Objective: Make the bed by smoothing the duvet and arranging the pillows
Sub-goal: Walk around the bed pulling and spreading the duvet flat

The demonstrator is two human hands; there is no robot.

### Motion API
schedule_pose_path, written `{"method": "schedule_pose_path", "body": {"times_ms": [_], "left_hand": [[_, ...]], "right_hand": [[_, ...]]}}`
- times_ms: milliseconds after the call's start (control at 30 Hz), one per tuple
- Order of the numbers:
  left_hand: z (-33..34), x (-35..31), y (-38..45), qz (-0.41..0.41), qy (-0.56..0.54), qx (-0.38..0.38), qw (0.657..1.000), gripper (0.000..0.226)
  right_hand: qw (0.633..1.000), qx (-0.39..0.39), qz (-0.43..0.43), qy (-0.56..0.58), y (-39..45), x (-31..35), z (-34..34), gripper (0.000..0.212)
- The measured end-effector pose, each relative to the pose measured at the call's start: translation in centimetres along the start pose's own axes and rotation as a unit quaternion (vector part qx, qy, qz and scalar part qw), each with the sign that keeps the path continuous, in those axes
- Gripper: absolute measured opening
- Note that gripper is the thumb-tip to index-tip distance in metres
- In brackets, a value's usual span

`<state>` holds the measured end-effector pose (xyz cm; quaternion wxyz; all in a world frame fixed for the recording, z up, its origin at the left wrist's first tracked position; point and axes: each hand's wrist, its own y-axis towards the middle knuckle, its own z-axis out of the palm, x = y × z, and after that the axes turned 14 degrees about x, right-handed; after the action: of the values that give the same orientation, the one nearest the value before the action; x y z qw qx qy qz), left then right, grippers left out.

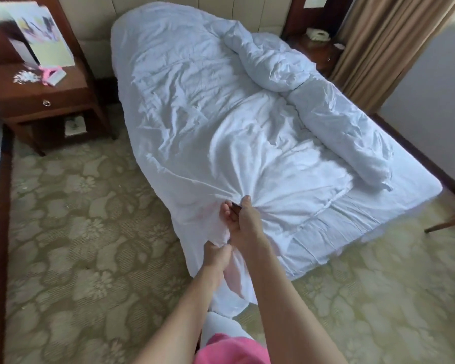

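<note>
A crumpled white duvet (221,122) lies over the bed (394,203), bunched into a long roll along the right side and heaped near the headboard. Its near corner hangs off the foot of the bed toward the floor. My right hand (243,222) grips a gathered fistful of the duvet at the foot edge, with creases fanning out from the grip. Just below it, my left hand (216,254) clutches the hanging cloth. No pillow shows plainly; the heap at the far right may hide one.
A wooden nightstand (40,101) with cards and small items stands left of the bed. A second nightstand (315,48) and a tan curtain (384,48) are at the back right. A chair leg (447,223) juts in at right. Patterned carpet (90,232) surrounds the bed.
</note>
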<state>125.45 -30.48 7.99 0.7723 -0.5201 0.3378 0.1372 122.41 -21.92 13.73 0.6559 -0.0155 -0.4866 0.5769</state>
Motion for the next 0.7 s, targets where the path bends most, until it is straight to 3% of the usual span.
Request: {"method": "schedule_pose_path", "body": {"times_ms": [100,200,267,333,400,433,567,700], "left_hand": [[-2.4,-0.7,-1.6,0.038,-0.051,-0.004,0.998,0.022],[-3.6,-0.8,-2.9,0.035,-0.072,-0.012,0.997,0.018],[-2.8,-0.6,-3.6,0.008,-0.117,-0.002,0.993,0.018],[-1.6,-0.1,-3.8,-0.005,-0.170,0.024,0.985,0.024],[-0.4,0.6,-4.6,-0.021,-0.192,0.036,0.980,0.025],[0.1,0.6,-5.4,-0.036,-0.197,0.039,0.979,0.021],[0.1,2.2,-7.8,-0.055,-0.223,0.019,0.973,0.027],[-0.2,5.8,-8.6,-0.006,-0.283,-0.001,0.959,0.017]], "right_hand": [[0.983,0.009,0.029,-0.178,0.9,0.2,-4.0,0.036],[0.947,-0.094,0.050,-0.303,0.8,-1.3,-8.6,0.028],[0.952,-0.106,0.119,-0.260,-0.3,-2.5,-11.0,0.023],[0.966,-0.038,0.231,-0.106,-0.3,-3.0,-12.9,0.037],[0.966,0.043,0.248,0.053,0.8,-2.4,-14.6,0.057],[0.967,0.064,0.235,0.076,1.8,-1.9,-15.3,0.067],[0.975,0.044,0.218,0.002,4.9,0.9,-15.8,0.093],[0.976,0.090,0.187,-0.070,6.2,3.0,-15.2,0.062]]}}
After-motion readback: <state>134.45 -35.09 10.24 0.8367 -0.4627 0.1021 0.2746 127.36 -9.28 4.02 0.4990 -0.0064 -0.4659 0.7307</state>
